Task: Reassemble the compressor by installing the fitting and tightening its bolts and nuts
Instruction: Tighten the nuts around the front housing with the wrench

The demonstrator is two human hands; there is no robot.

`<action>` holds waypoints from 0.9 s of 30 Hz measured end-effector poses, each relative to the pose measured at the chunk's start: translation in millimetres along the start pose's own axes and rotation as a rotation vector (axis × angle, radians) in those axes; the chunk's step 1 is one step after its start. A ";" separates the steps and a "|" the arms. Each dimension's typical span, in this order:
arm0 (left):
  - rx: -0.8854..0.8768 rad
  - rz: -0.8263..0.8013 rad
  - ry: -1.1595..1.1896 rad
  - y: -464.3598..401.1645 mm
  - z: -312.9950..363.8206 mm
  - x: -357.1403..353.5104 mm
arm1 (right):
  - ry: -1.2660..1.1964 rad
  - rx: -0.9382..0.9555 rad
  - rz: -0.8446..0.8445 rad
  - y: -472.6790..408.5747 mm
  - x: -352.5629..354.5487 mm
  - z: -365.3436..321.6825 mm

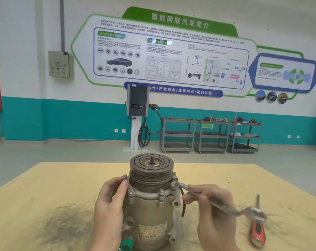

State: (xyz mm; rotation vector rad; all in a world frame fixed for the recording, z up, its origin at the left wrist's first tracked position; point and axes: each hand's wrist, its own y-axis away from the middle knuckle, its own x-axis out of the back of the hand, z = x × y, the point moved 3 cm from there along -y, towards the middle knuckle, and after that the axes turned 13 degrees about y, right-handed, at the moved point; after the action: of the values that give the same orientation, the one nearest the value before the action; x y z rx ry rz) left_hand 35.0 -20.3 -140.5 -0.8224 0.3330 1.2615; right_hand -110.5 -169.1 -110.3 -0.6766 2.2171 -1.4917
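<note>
Firmly gripped: cylindrical metal compressor, left hand; flat steel wrench, right hand.

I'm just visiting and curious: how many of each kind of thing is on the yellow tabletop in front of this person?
Metal compressor with grooved pulley: 1
Silver metal wrench, in the right hand: 1
Red-and-black-handled screwdriver: 1
Green plastic cap, by the compressor's base: 1
Total: 4
The left hand steadies the compressor.
</note>
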 end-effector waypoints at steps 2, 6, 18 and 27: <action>-0.016 -0.005 -0.012 -1.1 -2.0 -0.2 | 0.206 0.163 -0.111 0.1 -8.2 -10.4; -0.047 0.014 0.002 -4.9 -4.6 -1.3 | 0.359 0.377 -0.168 -8.4 -43.5 -25.0; -0.282 -0.026 -0.272 19.5 -1.4 -7.9 | -0.200 -0.509 0.356 -28.9 -13.1 8.3; -0.209 -0.005 -0.147 21.7 3.5 -5.2 | -0.598 -0.871 0.217 -29.5 -8.0 42.1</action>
State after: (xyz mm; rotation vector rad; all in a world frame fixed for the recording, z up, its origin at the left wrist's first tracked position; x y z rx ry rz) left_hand 12.5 -19.9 -142.7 -0.9006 0.0817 1.3593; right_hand -75.3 -205.3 -97.8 -0.9244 2.2550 -0.1032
